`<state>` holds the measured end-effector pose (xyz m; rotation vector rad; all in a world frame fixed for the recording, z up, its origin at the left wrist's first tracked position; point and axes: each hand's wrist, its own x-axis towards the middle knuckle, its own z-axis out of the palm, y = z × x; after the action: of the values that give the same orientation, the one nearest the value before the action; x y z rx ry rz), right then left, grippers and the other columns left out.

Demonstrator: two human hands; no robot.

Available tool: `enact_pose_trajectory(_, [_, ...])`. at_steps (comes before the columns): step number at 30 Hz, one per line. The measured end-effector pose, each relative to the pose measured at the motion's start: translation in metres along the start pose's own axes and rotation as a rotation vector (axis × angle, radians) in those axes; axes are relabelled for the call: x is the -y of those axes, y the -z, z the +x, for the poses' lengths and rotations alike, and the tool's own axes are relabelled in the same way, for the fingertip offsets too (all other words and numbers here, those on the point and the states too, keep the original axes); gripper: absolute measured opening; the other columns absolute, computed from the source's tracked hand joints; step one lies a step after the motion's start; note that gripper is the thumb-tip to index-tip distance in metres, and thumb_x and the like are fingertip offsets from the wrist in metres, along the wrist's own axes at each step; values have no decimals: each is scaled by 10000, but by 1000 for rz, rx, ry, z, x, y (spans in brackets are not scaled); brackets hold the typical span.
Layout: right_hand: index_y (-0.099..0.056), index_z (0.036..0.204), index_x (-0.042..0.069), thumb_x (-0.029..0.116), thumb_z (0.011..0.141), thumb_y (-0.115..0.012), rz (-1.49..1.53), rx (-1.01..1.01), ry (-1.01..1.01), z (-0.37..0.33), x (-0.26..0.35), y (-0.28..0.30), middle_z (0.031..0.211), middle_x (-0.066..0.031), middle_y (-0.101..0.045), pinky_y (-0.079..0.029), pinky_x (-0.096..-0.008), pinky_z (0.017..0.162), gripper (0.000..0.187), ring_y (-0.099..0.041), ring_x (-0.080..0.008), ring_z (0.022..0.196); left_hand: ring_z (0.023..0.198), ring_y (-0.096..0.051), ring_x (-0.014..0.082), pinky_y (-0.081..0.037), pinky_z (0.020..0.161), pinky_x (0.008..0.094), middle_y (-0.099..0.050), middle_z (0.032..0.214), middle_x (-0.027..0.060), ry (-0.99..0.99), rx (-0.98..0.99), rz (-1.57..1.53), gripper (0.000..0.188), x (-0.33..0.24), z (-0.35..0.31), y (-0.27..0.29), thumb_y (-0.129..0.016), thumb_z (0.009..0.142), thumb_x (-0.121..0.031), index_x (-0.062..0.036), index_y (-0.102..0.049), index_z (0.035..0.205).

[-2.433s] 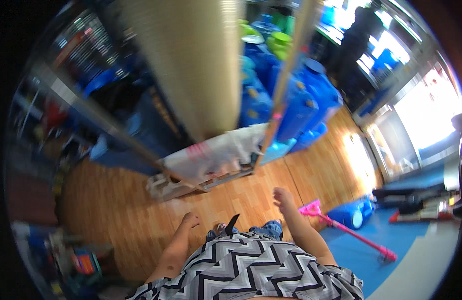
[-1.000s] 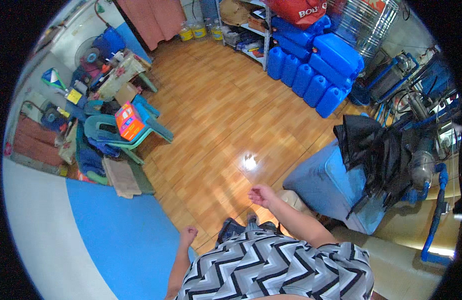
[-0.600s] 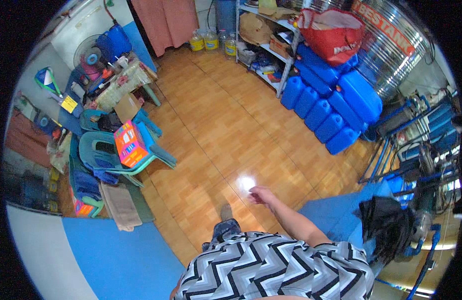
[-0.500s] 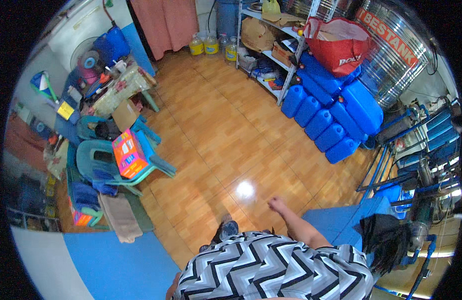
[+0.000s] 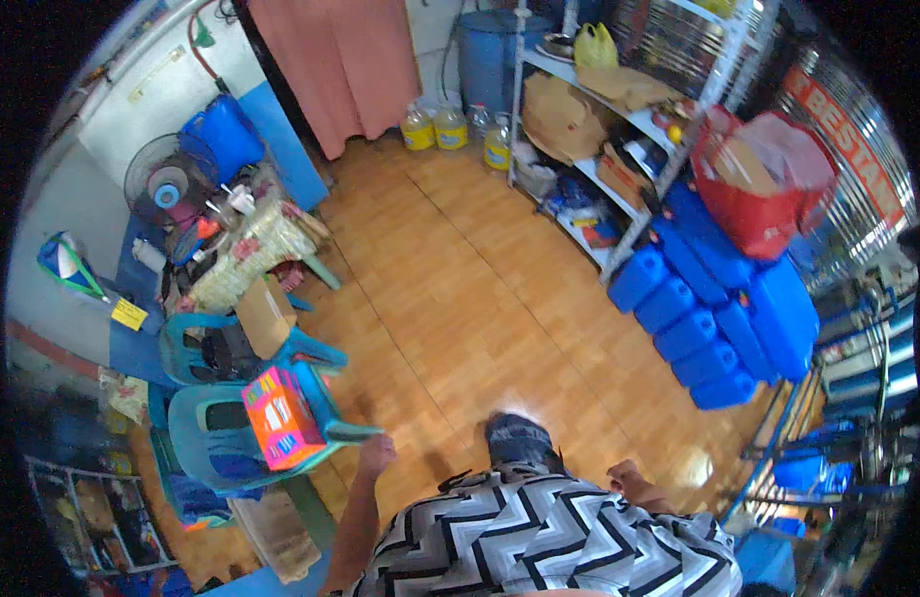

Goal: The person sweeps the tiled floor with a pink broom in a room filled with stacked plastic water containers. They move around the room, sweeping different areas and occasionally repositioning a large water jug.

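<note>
My left hand [image 5: 377,453] hangs low at my left side, its fingers curled in, with nothing showing in it. It is nearest to the arm of a teal plastic chair [image 5: 209,438], but whether they touch I cannot tell. On that chair stands a bright orange and pink box [image 5: 279,418]. My right hand [image 5: 624,476] is at my right side over the tiled floor [image 5: 480,298]. Its fingers are loosely closed, and no object shows in it. Between the hands, one of my legs [image 5: 522,443] reaches forward.
Blue jerrycans [image 5: 694,333] are stacked at the right beneath a red bag [image 5: 753,189]. A metal shelf [image 5: 619,114] holds bags and cardboard. Bottles of yellow liquid [image 5: 450,129] stand by a pink curtain [image 5: 331,70]. At left are a cluttered table [image 5: 261,244] and a fan [image 5: 167,189].
I have moved forward, and the view has swung left. My left hand has come into sight beside the chair. The right hand has dropped back toward my body.
</note>
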<state>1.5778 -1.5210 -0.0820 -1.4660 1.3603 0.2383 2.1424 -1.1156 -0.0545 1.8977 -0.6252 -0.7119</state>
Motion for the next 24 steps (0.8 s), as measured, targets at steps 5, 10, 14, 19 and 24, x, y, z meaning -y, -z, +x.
enact_pose_trajectory(5, [-648,661,86,210,707,-628,-1082,-115,520,184,262,-28,707,-119,-649,-490,-401,612,134,-632,-286,702,766,-617,257,-491,689,372,-630,720,92,306,215,650,173,20,9,21,-651,657,-242,-97,-625,749])
enact_pose_trajectory(10, [-615,754,92,170,733,-599,-625,87,860,278,526,-80,719,-89,-618,-480,-368,591,82,-595,-218,656,807,-622,276,-488,692,390,-652,779,101,751,159,413,210,40,-13,71,-630,678,-299,-115,-661,775])
enact_pose_trajectory(14, [-584,789,74,134,761,-619,-257,239,681,307,663,-134,710,-19,-584,-490,-284,535,75,-569,-126,635,788,-624,277,-483,670,397,-654,787,109,911,172,354,233,51,50,101,-641,684,-303,-105,-666,805])
enact_pose_trajectory(19, [-609,827,42,201,795,-619,116,555,469,328,755,-160,775,-86,-636,-509,-313,538,163,-603,-201,639,764,-627,278,-478,642,406,-656,798,119,670,137,337,263,73,266,164,-654,693,-307,-93,-672,844])
enact_pose_trajectory(24, [-582,847,36,131,783,-630,-193,322,637,384,847,-108,793,-74,-626,-509,-281,550,124,-605,-155,667,729,-627,208,-488,609,366,-643,788,119,171,75,44,282,-51,572,210,-644,769,-241,8,-630,900])
